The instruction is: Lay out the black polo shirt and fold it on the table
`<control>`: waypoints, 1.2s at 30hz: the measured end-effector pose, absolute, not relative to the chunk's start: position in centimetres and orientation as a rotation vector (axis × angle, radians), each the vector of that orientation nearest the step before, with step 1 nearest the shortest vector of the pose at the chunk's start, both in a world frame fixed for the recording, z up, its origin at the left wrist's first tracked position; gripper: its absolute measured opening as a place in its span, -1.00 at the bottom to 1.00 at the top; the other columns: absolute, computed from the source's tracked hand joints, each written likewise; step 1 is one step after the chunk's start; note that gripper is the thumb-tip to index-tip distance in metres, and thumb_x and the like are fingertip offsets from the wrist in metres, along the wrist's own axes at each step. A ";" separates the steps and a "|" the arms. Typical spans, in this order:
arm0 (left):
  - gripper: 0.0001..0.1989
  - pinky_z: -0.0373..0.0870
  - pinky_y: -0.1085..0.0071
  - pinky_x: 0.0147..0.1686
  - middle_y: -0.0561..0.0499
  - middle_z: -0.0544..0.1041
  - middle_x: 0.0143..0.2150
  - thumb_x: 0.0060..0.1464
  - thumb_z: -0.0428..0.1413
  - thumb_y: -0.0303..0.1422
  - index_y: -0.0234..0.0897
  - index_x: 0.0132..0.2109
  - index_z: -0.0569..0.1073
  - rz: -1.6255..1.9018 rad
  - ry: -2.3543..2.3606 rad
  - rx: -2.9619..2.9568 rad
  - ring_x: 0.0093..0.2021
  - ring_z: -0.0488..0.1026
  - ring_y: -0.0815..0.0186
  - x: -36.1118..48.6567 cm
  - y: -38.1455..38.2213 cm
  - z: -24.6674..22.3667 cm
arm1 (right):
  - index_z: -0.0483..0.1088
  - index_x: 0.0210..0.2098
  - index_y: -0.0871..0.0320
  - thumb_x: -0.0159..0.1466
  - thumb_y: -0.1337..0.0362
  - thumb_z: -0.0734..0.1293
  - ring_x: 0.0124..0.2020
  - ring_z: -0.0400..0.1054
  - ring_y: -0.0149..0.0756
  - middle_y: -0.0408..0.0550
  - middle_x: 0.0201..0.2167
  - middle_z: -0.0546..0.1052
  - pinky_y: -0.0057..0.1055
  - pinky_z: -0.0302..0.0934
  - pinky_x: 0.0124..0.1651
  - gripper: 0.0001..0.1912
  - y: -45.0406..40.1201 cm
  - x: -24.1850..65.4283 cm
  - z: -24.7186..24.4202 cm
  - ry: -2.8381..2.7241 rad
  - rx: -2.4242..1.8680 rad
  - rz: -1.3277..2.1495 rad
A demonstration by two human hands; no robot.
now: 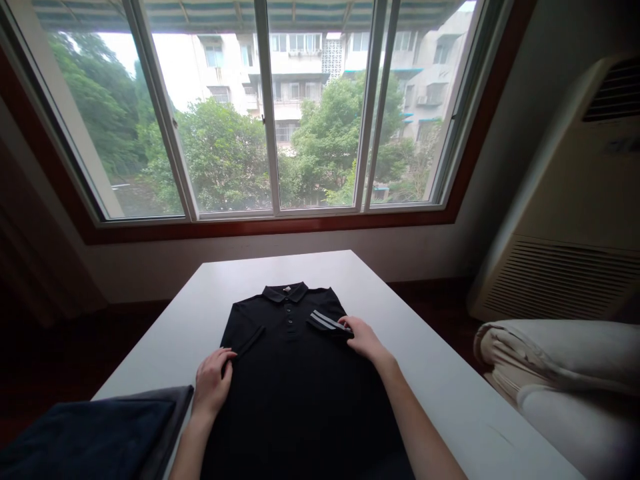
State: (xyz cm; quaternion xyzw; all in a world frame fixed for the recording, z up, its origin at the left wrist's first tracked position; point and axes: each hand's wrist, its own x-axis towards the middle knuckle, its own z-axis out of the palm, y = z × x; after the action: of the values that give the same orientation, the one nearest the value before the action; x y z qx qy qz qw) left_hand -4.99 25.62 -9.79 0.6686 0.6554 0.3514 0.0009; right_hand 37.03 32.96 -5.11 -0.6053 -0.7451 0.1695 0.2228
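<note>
Although both hands are on the same garment, they stay well apart, one on either side of a black polo shirt (pixel 295 393) lying face up on a white table (pixel 280 280), its collar toward the far end. The left hand (pixel 213 381) lies open on the shirt's left side, its fingers touching the edge of the folded-in left sleeve (pixel 249 341). The right hand (pixel 364 339) rests on the right sleeve (pixel 327 323), which shows two grey stripes; whether its fingers pinch the cloth cannot be made out. Black on black hides any folds, and the frame cuts off the hem. A folded dark cloth (pixel 85 433) lies at the table's near left, partly out of frame. To the right are a cream cushion (pixel 560 353) and a beige air-conditioning unit (pixel 565 193), with a window (pixel 270 113) beyond the table showing trees and apartment blocks.
</note>
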 end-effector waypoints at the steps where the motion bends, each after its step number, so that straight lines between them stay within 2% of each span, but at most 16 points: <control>1: -0.70 0.24 0.08 0.15 -0.04 0.52 0.00 0.14 -0.09 -0.29 -0.15 -0.18 0.53 1.103 2.060 2.095 0.09 0.39 0.11 -5.0 25.6 -9.8 | 0.40 -0.02 0.08 -0.08 0.57 0.22 0.01 0.28 -0.15 -0.04 -0.07 0.44 -0.30 0.09 0.07 -0.38 32.9 37.4 -5.2 -2.050 -1.693 0.463; 4: -0.70 0.23 0.07 0.15 -0.04 0.52 0.00 0.14 -0.09 -0.29 -0.15 -0.17 0.52 1.099 2.065 2.079 0.10 0.38 0.11 -4.9 25.6 -9.7 | 0.36 0.07 0.01 -0.06 0.50 0.28 0.18 0.14 -0.04 -0.04 0.11 0.36 -0.11 -0.03 0.20 -0.32 32.9 39.0 -5.8 -2.023 -1.725 0.524; 6: -0.70 0.23 0.07 0.15 -0.04 0.52 0.00 0.14 -0.09 -0.29 -0.14 -0.17 0.52 1.095 2.062 2.073 0.10 0.38 0.11 -4.9 25.5 -9.6 | 0.33 0.11 -0.02 -0.07 0.49 0.30 0.20 0.13 -0.07 -0.05 0.16 0.32 -0.16 0.00 0.20 -0.27 33.0 40.2 -6.4 -1.941 -1.715 0.612; 8: -0.70 0.24 0.07 0.15 -0.04 0.52 0.00 0.14 -0.09 -0.29 -0.14 -0.17 0.52 1.097 2.053 2.074 0.10 0.38 0.11 -4.9 25.5 -9.6 | 0.32 0.11 0.04 -0.06 0.50 0.30 0.11 0.24 -0.14 0.01 0.10 0.36 -0.29 0.13 0.12 -0.29 33.2 41.4 -7.0 -1.819 -1.710 0.673; 11: -0.70 0.25 0.06 0.14 -0.04 0.52 0.00 0.13 -0.09 -0.28 -0.15 -0.18 0.52 1.105 2.039 2.080 0.09 0.39 0.11 -5.0 25.5 -9.6 | 0.31 0.07 0.17 0.04 0.49 0.25 -0.14 0.39 -0.28 0.02 -0.11 0.44 -0.44 0.26 -0.12 -0.42 33.7 42.4 -7.9 -1.703 -1.722 0.692; 17: -0.71 0.26 0.05 0.13 -0.04 0.53 -0.01 0.12 -0.08 -0.27 -0.14 -0.19 0.53 1.120 2.033 2.086 0.09 0.40 0.09 -5.1 25.6 -9.6 | 0.42 -0.23 0.14 0.12 0.44 0.23 -0.32 0.41 -0.32 -0.10 -0.33 0.50 -0.49 0.23 -0.27 -0.76 33.8 42.8 -8.9 -1.618 -1.791 0.594; 21: -0.70 0.26 0.05 0.13 -0.05 0.53 -0.01 0.13 -0.09 -0.27 -0.15 -0.18 0.53 1.106 2.034 2.094 0.09 0.40 0.09 -5.0 25.5 -9.5 | 0.43 -0.27 0.12 0.13 0.42 0.24 -0.35 0.41 -0.31 -0.10 -0.37 0.50 -0.47 0.20 -0.30 -0.79 33.5 43.1 -8.7 -1.587 -1.862 0.490; 24: -0.70 0.24 0.06 0.14 -0.05 0.52 0.00 0.14 -0.09 -0.28 -0.15 -0.17 0.53 1.115 2.066 2.106 0.11 0.38 0.10 -4.8 25.4 -9.3 | 0.42 -0.24 0.12 0.16 0.43 0.20 -0.25 0.42 -0.27 -0.08 -0.31 0.52 -0.44 0.22 -0.20 -0.76 33.7 42.6 -7.9 -1.597 -1.882 0.391; 27: -0.72 0.19 0.06 0.19 -0.04 0.52 0.02 0.13 -0.07 -0.31 -0.14 -0.15 0.52 1.114 2.081 2.130 0.14 0.37 0.12 -4.5 25.4 -9.1 | 0.41 -0.17 0.14 0.22 0.42 0.17 -0.09 0.40 -0.26 -0.03 -0.15 0.52 -0.42 0.22 -0.04 -0.74 34.5 40.7 -6.9 -1.682 -1.835 0.322; 31: -0.73 0.12 0.05 0.24 -0.02 0.52 0.04 0.12 -0.04 -0.34 -0.14 -0.12 0.51 1.056 2.047 2.135 0.15 0.37 0.14 -4.3 25.3 -9.0 | 0.37 0.03 0.18 0.26 0.39 0.18 0.08 0.33 -0.27 0.01 0.06 0.46 -0.42 0.14 0.14 -0.64 37.2 36.3 -6.3 -1.895 -1.746 0.303; 33: -0.72 0.15 0.07 0.23 -0.04 0.51 0.06 0.13 -0.04 -0.34 -0.15 -0.09 0.51 1.051 2.044 2.109 0.15 0.37 0.15 -4.3 25.3 -9.1 | 0.32 0.13 0.21 0.28 0.36 0.18 0.18 0.24 -0.23 0.07 0.16 0.38 -0.37 0.05 0.23 -0.57 38.9 34.2 -6.6 -1.974 -1.761 0.288; 36: -0.70 0.18 0.10 0.22 -0.07 0.48 0.09 0.14 -0.05 -0.35 -0.18 -0.04 0.49 1.060 2.051 2.081 0.15 0.36 0.16 -4.3 25.2 -9.1 | 0.24 0.23 0.26 0.32 0.32 0.15 0.33 0.00 -0.15 0.13 0.29 0.20 -0.22 -0.14 0.34 -0.51 41.1 32.1 -7.6 -2.022 -1.873 0.253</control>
State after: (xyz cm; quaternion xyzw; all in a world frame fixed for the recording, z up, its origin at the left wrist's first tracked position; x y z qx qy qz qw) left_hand -4.30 25.25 -9.13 0.6694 0.6598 0.3411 0.0170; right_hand 32.13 41.15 -7.56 -0.6649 -0.7178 0.0897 0.1860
